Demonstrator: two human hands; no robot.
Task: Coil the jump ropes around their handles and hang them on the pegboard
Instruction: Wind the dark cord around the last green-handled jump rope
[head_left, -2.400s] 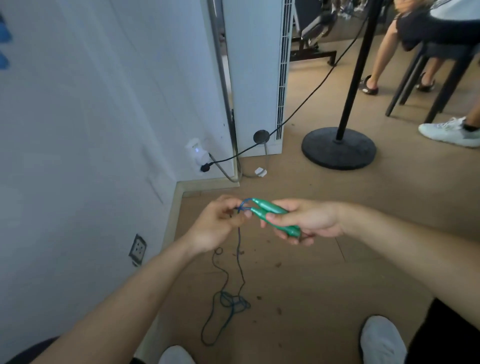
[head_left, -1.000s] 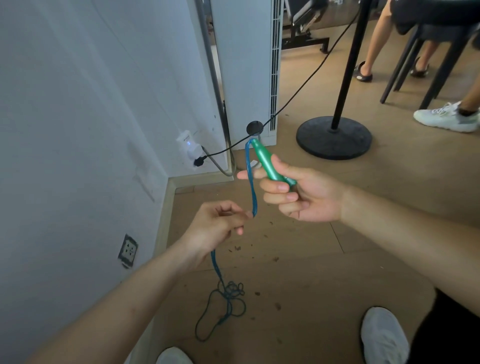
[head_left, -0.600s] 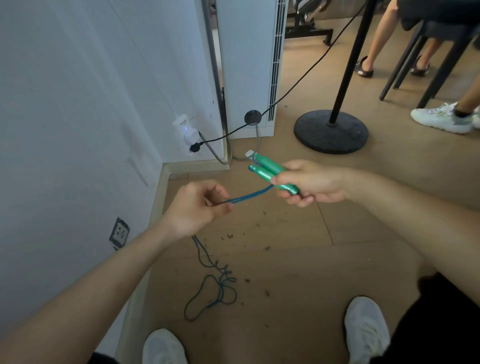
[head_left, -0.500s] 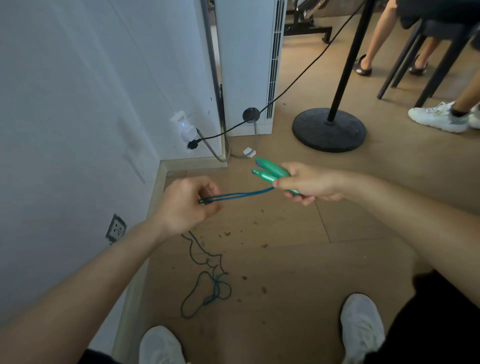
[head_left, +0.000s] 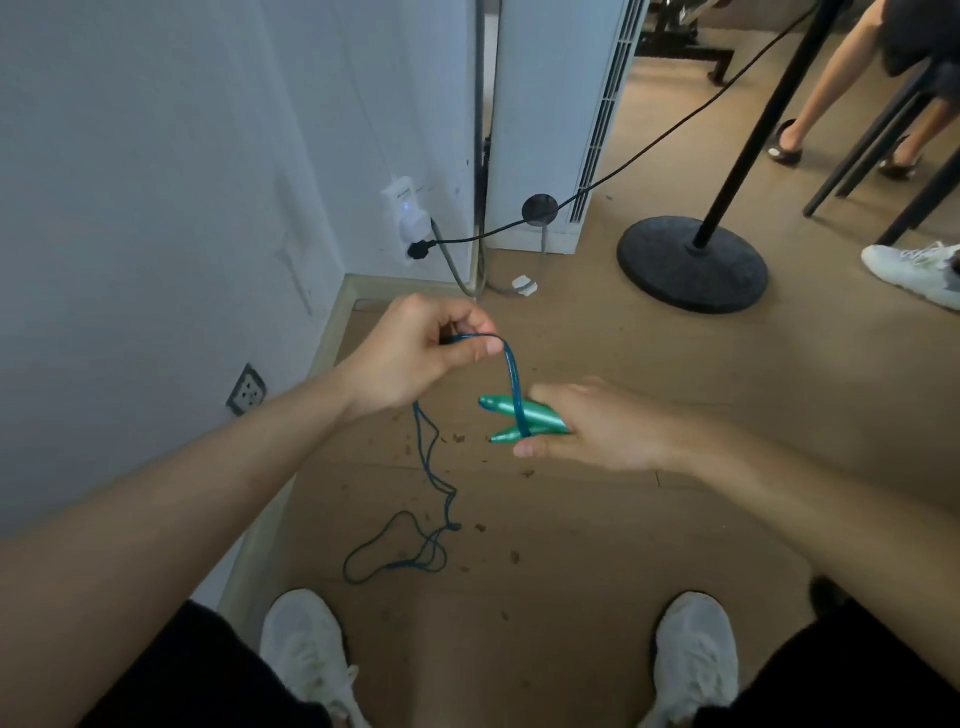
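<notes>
My right hand (head_left: 597, 428) grips two green jump-rope handles (head_left: 524, 418) held together, their tips pointing left. A blue rope (head_left: 511, 374) arcs from my left hand (head_left: 415, 353) down across the handles. My left hand pinches the doubled rope above and to the left of the handles. The rope's loose length (head_left: 410, 545) hangs from that hand and lies in a small tangle on the wooden floor between my feet. No pegboard is in view.
A white wall stands close on the left, with a socket (head_left: 247, 389) low down and a plug adapter (head_left: 408, 218). Ahead stand a white upright unit (head_left: 550, 119) and a black stand base (head_left: 691, 262) with a cable. Chair legs and other people's feet are at the far right.
My left hand has lifted the rope up and over the handles, from a level stretch to an arc. My right hand has dropped lower with the handles.
</notes>
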